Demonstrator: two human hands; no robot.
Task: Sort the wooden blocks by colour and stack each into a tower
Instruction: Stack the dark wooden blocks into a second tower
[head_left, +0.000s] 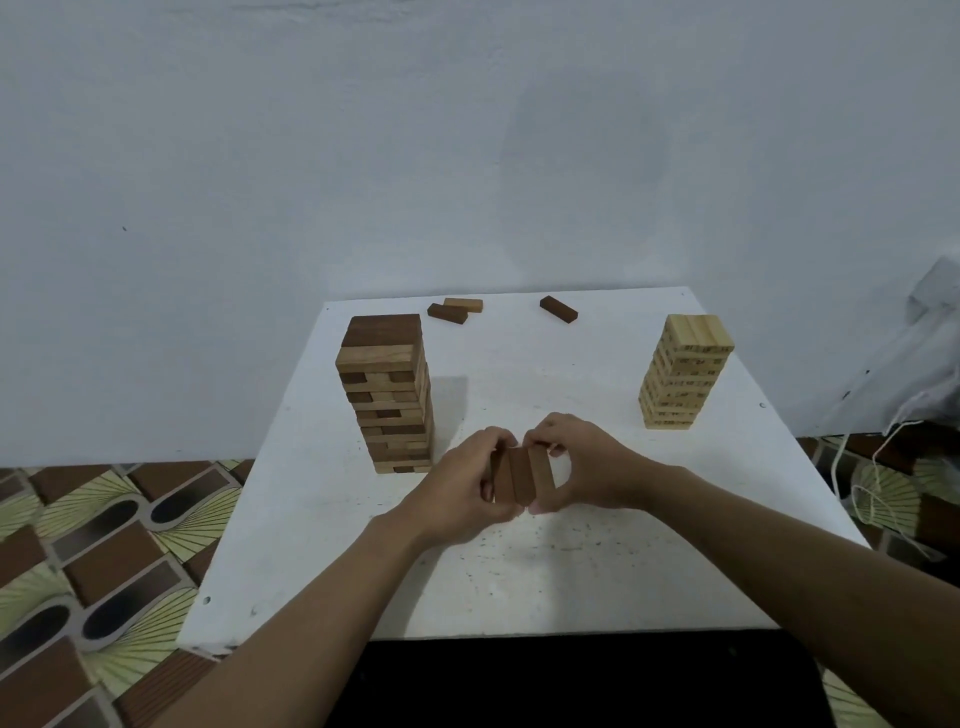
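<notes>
Currently listed, item by item: our left hand (462, 483) and our right hand (582, 467) meet over the white table (519, 582), both curled round a row of three dark brown blocks (521, 480) lying side by side with their long faces touching; fingers of each hand hook over the far ends and the thumbs press at the near ends, and we cannot tell whether the row rests on the table or hangs just above it; beyond and just to the left of the left hand, a mixed tower (387, 395) of dark and light blocks, upright, with a dark layer on top; well beyond the right hand and off to its right, a pale tower (680, 371) of light blocks only, upright; far beyond both hands, by the table's back edge, a loose dark block (447, 313) touching a loose light block (464, 304), and apart from that pair, further right, a second loose dark block (558, 309); left of our left forearm, a patterned tiled floor (104, 545); right of our right forearm, a pale cord (878, 467) trailing down
</notes>
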